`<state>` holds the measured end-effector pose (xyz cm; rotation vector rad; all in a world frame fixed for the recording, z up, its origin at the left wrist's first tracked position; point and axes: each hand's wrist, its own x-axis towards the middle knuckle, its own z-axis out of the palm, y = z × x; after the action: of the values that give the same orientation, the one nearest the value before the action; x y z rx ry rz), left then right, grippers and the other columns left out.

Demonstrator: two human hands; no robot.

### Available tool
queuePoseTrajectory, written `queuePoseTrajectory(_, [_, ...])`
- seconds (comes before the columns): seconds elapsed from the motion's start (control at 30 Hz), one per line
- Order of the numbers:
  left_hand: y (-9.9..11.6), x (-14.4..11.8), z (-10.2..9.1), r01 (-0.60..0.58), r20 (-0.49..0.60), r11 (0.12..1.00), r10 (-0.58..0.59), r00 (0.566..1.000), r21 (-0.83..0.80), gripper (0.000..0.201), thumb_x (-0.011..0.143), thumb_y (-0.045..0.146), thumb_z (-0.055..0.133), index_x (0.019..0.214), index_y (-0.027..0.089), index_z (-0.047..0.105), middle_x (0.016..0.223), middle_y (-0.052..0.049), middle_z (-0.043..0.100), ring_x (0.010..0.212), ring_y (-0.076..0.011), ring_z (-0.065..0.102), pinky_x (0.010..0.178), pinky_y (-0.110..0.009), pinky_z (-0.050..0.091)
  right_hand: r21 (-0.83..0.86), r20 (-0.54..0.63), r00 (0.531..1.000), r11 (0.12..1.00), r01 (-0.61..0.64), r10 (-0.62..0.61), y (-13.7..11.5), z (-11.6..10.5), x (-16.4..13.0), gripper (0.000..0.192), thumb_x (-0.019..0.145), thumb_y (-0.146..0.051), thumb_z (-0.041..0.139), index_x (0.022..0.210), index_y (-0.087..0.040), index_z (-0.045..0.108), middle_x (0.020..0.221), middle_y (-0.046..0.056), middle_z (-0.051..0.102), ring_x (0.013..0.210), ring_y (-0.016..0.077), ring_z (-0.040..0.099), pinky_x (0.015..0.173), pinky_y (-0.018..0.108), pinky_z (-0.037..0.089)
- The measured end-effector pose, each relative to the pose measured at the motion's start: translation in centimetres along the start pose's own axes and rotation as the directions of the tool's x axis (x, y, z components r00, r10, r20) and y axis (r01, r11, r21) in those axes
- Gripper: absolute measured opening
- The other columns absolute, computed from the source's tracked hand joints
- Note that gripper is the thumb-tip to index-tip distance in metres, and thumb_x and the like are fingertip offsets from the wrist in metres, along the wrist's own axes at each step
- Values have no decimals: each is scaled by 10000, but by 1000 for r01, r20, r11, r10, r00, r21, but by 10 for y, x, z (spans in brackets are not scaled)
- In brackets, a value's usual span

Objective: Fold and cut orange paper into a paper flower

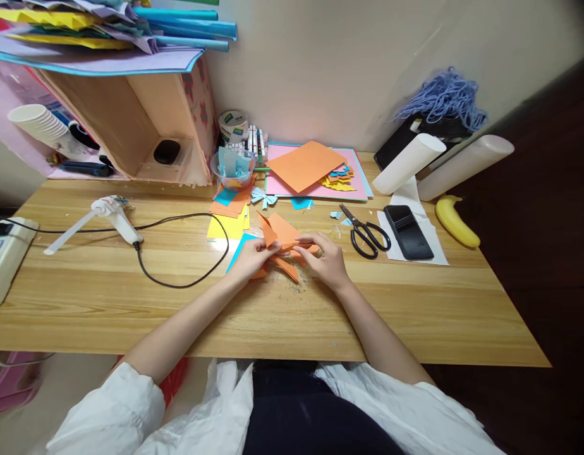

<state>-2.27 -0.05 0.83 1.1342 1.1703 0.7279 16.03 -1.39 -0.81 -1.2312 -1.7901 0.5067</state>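
Pinching orange paper (282,243), left hand (254,256) & right hand (325,259) grips clamped; scissors (365,232) just beside.

From where I stand, nothing on the wooden desk (415,328) can actually be read. The roll of tape (233,124) by the back edge, against the wall, carries a green printed label, but its letters are too small and blurred to make out. The markers (256,142) standing just beside the roll show dark marks on their barrels, equally illegible. The black phone (408,231) near the right edge has a blank screen.
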Motion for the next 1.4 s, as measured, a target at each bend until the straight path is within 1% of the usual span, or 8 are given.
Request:
queuePoseTrajectory(0.17, [-3,0,-1,-1,76,999,4,997,-40,420,668,518,655,771,115,709,736,-84,712,428,-80,466,415,-203,322,42,44,990,990,-132,131,2,1,1,74,791,-246,606,737,-197,617,772,25,643,759,169,590,717,295,453])
queuePoseTrajectory(0.5, [-2,2,-1,58,16,998,-57,998,-29,345,621,432,715,789,131,713,674,-49,710,383,-72,451,355,-181,307,114,109,973,970,-215,202,-4,6,1,112,798,-301,582,831,-195,579,868,40,595,834,176,574,744,302,450])
queuePoseTrajectory(0.6, [-4,2,-2,26,21,1000,-26,999,7,340,654,447,685,765,126,708,670,-58,707,391,-78,472,348,-177,303,253,208,920,891,-378,331,-5,7,0,250,737,-377,642,899,-192,594,915,45,626,757,165,600,650,277,477])
queuePoseTrajectory(0.7, [-4,1,-2,5,45,1000,-5,999,15,352,659,454,680,778,124,705,661,-63,702,439,-103,531,390,-189,364,373,329,836,753,-542,439,-5,8,0,275,685,-420,676,787,-173,607,774,26,652,581,135,594,566,264,481])
queuePoseTrajectory(0.97, [5,1,-6,-133,95,989,126,987,62,415,689,444,658,969,138,674,827,-65,696,735,-178,625,558,-226,460,498,360,760,577,-647,542,-4,6,4,275,609,-387,742,684,-152,621,601,5,646,500,104,576,541,234,492])
queuePoseTrajectory(1.2, [2,2,-8,-172,105,971,156,982,167,369,739,406,610,976,130,672,813,-55,692,715,-180,612,582,-248,454,529,363,769,564,-635,526,-4,7,4,265,628,-391,731,648,-145,635,583,15,652,478,94,564,513,224,485])
queuePoseTrajectory(1.3, [8,-3,-7,-275,-14,934,286,958,229,334,730,357,631,996,157,661,976,-74,678,909,-218,606,790,-312,461,487,229,850,700,-522,475,-9,3,3,235,676,-386,701,676,-159,640,623,30,668,532,131,607,546,264,511])
queuePoseTrajectory(1.4, [14,-8,-7,-440,-149,827,513,845,350,413,701,294,667,1098,204,598,1153,-76,599,1100,-225,520,962,-343,369,322,-77,954,913,-252,291,-10,-3,0,154,725,-347,672,722,-193,662,708,43,685,636,174,642,625,323,533])
